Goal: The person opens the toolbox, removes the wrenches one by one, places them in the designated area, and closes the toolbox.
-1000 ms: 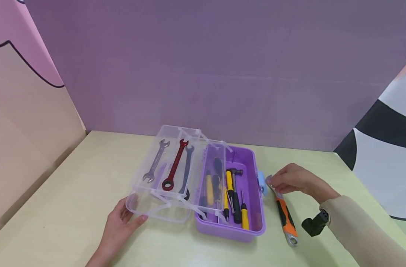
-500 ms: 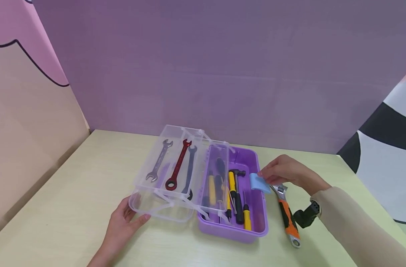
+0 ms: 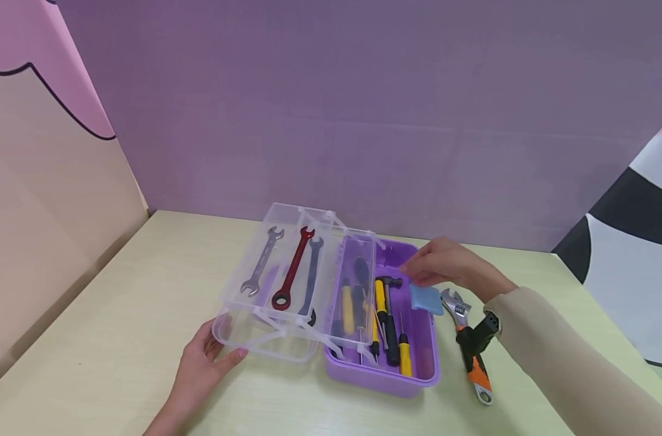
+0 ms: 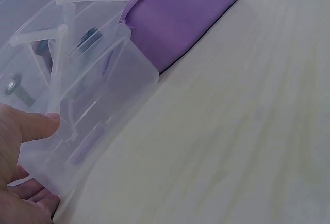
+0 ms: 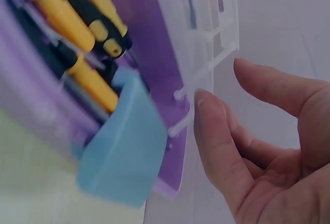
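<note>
A purple toolbox (image 3: pixel 380 381) stands open, its clear lid (image 3: pixel 287 350) folded to the left and a clear tray (image 3: pixel 244 266) spread out beside it. My left hand (image 3: pixel 200 366) grips the lid's near-left corner, thumb on the near side and fingers at the bottom edge. My right hand (image 3: pixel 442 266) hovers above the box's right rim, close to the light blue latch (image 3: pixel 426 298). The right wrist view shows its thumb and fingers apart, with nothing between them. Right of the box, an orange and black adjustable wrench (image 3: pixel 478 372) lies on the table, partly hidden by the wrist camera.
In the tray lie a silver wrench (image 3: pixel 262 260), a red wrench (image 3: pixel 294 266) and a dark wrench (image 3: pixel 311 272). The box holds a hammer (image 3: pixel 391 339), a yellow screwdriver (image 3: pixel 405 358) and several other tools. A purple wall (image 3: pixel 363 121) rises behind the table (image 3: pixel 118 303).
My right hand has left the adjustable wrench and moved left, touching the blue latch on the way. The latch has swung up at the right rim. My left hand stays at the lid.
</note>
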The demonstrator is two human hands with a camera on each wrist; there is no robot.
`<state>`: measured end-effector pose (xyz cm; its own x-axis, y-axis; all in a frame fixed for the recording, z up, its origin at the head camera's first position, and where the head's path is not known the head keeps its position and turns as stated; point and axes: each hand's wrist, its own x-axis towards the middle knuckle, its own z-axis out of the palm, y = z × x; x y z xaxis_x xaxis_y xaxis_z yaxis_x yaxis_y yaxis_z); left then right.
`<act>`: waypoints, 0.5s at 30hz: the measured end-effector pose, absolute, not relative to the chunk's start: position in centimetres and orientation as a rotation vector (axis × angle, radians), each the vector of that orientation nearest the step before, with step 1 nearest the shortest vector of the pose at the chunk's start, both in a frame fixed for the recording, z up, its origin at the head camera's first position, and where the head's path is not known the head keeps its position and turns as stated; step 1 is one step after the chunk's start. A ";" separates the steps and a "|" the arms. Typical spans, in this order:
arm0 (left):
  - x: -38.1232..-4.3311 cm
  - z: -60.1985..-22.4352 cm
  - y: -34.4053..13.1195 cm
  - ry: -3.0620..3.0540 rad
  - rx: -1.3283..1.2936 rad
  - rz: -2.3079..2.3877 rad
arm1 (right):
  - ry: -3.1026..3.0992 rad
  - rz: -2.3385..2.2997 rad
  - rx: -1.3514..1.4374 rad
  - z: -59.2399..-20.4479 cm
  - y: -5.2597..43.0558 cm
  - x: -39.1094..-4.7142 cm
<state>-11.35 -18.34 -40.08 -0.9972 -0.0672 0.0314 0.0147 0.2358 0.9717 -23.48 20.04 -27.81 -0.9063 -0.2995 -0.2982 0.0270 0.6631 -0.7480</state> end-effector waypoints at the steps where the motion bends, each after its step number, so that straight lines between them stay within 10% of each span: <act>1: -11.4 -40.1 -18.3 -2.416 0.052 -1.905 | 2.483 -1.125 -0.221 -27.7 19.7 -23.5; 15: -11.4 -40.1 -18.3 -2.411 0.056 -1.903 | 2.493 -1.173 -0.215 -27.3 15.7 -24.4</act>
<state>-11.41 -18.30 -40.10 -0.9969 -0.0718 0.0319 0.0144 0.2326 0.9725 -24.38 15.73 -27.35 -0.9178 -0.2921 -0.2690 0.0212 0.6405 -0.7676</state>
